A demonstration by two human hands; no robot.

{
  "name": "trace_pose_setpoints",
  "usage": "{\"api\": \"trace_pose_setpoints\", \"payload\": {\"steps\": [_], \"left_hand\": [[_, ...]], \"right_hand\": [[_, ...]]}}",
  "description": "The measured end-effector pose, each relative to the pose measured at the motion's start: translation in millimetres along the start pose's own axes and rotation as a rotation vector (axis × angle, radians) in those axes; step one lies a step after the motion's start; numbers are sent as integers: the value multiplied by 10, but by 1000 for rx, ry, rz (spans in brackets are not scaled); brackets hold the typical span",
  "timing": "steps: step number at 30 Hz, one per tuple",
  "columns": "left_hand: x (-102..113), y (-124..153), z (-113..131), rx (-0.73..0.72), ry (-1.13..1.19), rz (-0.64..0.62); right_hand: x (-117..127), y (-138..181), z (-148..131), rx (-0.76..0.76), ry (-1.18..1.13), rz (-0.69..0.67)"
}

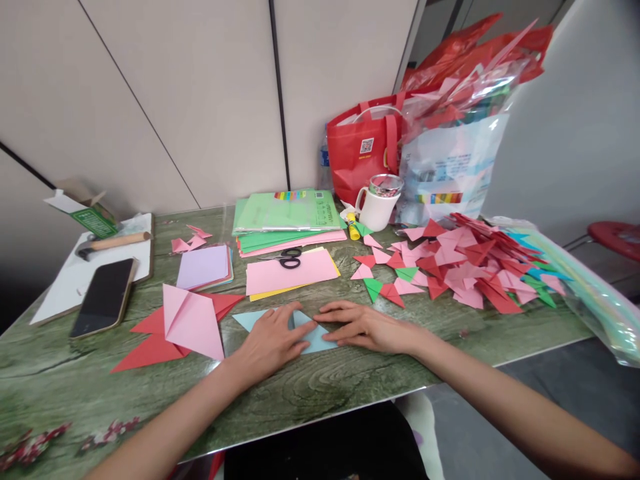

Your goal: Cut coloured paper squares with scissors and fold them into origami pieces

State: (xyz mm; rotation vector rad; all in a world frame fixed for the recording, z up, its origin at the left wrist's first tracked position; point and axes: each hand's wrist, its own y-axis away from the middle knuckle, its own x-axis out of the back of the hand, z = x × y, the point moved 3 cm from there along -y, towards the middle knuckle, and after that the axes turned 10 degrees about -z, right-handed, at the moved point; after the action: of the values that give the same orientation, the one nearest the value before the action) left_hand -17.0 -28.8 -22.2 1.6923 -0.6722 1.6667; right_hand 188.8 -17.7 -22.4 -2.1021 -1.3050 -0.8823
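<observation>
A light blue sheet of folded paper lies on the table in front of me. My left hand rests palm-down over its left and middle part, fingers spread and pressing on it. From the right, my right hand reaches onto the paper's right part with fingers stretched out, the tips close to those of the left hand. The hands cover much of the paper, so its full shape is hidden. Left of them lie folded pink paper and red pieces partly beneath it.
Behind the hands are pink sheets, scissors, lilac paper squares and a green paper pack. A heap of folded pieces spreads right, near a white mug and red bag. A phone and hammer lie left.
</observation>
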Motion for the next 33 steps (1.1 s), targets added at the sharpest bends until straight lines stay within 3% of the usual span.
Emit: {"api": "trace_pose_setpoints", "payload": {"steps": [33], "left_hand": [[19, 27, 16, -25, -11, 11]], "right_hand": [[15, 18, -24, 12, 8, -28]]}}
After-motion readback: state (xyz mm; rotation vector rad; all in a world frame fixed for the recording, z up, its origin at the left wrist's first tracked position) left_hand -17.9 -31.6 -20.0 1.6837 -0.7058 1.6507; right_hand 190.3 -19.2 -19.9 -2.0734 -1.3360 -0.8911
